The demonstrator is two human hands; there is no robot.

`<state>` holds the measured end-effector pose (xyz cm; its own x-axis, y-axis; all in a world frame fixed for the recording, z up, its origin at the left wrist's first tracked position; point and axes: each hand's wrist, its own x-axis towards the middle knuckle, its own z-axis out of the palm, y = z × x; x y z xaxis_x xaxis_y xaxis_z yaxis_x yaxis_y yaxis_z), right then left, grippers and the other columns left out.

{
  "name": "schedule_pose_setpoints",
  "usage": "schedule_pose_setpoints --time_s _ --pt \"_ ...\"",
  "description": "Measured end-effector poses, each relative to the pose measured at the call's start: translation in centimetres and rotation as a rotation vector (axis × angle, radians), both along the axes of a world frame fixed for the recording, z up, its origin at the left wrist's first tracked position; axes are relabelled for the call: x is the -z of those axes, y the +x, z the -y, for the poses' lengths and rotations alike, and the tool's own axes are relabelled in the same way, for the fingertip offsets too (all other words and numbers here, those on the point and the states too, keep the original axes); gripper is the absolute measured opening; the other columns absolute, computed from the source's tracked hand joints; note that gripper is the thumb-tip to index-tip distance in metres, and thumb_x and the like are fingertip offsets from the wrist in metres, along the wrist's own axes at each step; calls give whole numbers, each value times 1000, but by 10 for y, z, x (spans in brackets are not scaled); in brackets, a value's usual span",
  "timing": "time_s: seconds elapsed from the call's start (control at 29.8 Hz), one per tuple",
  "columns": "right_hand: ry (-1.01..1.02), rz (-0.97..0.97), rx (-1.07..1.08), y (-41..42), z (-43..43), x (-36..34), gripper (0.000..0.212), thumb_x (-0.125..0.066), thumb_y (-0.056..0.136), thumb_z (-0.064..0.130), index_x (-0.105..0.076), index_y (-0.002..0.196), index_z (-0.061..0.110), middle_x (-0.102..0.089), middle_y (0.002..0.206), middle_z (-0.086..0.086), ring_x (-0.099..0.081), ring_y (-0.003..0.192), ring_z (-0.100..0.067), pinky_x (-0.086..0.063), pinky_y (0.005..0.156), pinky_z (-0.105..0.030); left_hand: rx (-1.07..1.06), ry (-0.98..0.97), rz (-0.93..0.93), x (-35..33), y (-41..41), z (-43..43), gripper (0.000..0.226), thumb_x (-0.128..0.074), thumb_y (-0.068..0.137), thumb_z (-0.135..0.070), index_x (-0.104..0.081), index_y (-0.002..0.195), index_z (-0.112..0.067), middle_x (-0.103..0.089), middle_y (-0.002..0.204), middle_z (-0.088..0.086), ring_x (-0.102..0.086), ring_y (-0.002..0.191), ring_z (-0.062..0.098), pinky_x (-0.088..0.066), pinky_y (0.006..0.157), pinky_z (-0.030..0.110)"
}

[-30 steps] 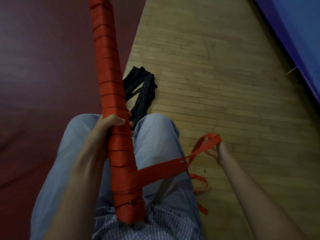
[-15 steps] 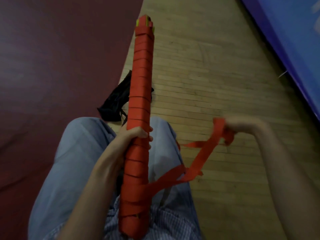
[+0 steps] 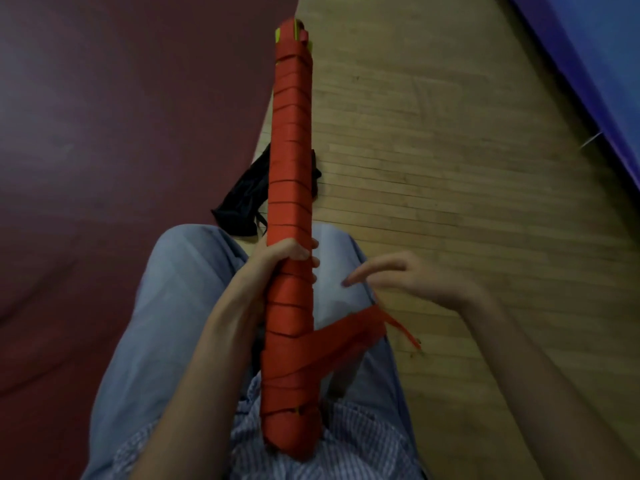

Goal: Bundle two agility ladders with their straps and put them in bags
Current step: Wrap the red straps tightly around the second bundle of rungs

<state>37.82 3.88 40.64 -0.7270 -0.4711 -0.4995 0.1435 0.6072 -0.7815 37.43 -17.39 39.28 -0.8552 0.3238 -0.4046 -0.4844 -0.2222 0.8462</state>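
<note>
A long ladder bundle (image 3: 291, 161), wound all over with red strap, stands tilted between my knees, its lower end against my shirt; yellow rung ends peek out at its top. My left hand (image 3: 287, 254) grips the bundle around its middle. The loose red strap end (image 3: 349, 332) leaves the lower bundle and drapes to the right over my right thigh. My right hand (image 3: 401, 277) hovers above that thigh with fingers stretched toward the bundle, holding nothing. A crumpled black bag (image 3: 247, 199) lies on the floor behind the bundle, partly hidden by it.
I sit on a wooden plank floor (image 3: 450, 168). A dark red mat (image 3: 104, 150) covers the left side. A blue mat (image 3: 595, 57) runs along the upper right edge.
My right hand has let go of the strap and come in toward the bundle with fingers extended. The strap end has dropped onto my right thigh. The bundle has barely shifted.
</note>
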Motion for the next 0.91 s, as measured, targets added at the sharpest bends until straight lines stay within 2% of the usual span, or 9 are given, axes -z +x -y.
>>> schedule_pose_setpoints --time_s 0.07,0.13,0.3,0.4,0.47,0.54,0.71,0.84,0.91 --pt "-14 98 -181 11 25 -4 14 -54 90 34 -65 98 37 -65 108 19 -57 108 4 -43 96 -18 -34 18 11 2 1 3 54 -63 34 -28 -60 86 -12 -65 58 -1 -61 50 11 -50 47 20" --pt "-21 140 -258 17 42 -1 11 -53 91 34 -62 95 30 -65 92 22 -60 93 5 -44 85 -16 -47 57 7 5 0 5 52 -64 36 -27 -59 86 -13 -65 60 -1 -61 52 11 -50 49 21" --pt "-28 192 -257 22 60 1 37 -53 91 29 -59 115 2 -67 95 5 -61 79 4 -47 74 -12 -73 104 -19 11 0 13 49 -65 39 -25 -59 87 -14 -65 63 0 -61 57 11 -51 56 25" --pt "13 268 -304 24 62 3 34 -48 92 35 -66 90 7 -67 69 11 -54 54 7 -40 55 -6 -80 120 -16 13 -2 13 49 -65 40 -26 -60 87 -15 -65 63 -1 -61 57 10 -52 56 25" --pt "-35 251 -290 28 63 5 40 -49 84 54 -54 58 24 -51 44 16 -44 40 2 -33 46 -8 -84 120 -15 13 -2 15 49 -65 40 -26 -60 87 -15 -64 63 -1 -60 56 10 -51 54 24" --pt "-121 205 -261 29 60 6 48 -51 71 70 -42 47 29 -37 40 15 -32 38 -1 -27 44 -10 -90 123 -11 14 -2 17 50 -65 40 -26 -60 88 -15 -64 63 0 -60 55 11 -51 52 24" --pt "-159 174 -284 27 49 -6 28 -52 93 12 -59 70 27 -56 54 22 -49 51 5 -36 54 -7 -109 151 9 20 -2 18 52 -67 42 -25 -59 92 -14 -65 66 0 -61 56 11 -50 50 25" --pt "-215 109 -225 31 45 2 24 -54 91 16 -59 70 27 -54 56 17 -48 52 3 -37 54 -9 -103 215 21 21 -5 16 52 -65 42 -24 -58 92 -13 -63 64 1 -60 54 12 -51 51 24" --pt "-329 130 -114 32 44 1 23 -54 86 22 -59 64 28 -50 53 14 -45 49 1 -37 50 -11 -75 367 41 20 -5 14 49 -67 41 -18 -59 89 -13 -63 66 1 -60 55 12 -51 52 23"
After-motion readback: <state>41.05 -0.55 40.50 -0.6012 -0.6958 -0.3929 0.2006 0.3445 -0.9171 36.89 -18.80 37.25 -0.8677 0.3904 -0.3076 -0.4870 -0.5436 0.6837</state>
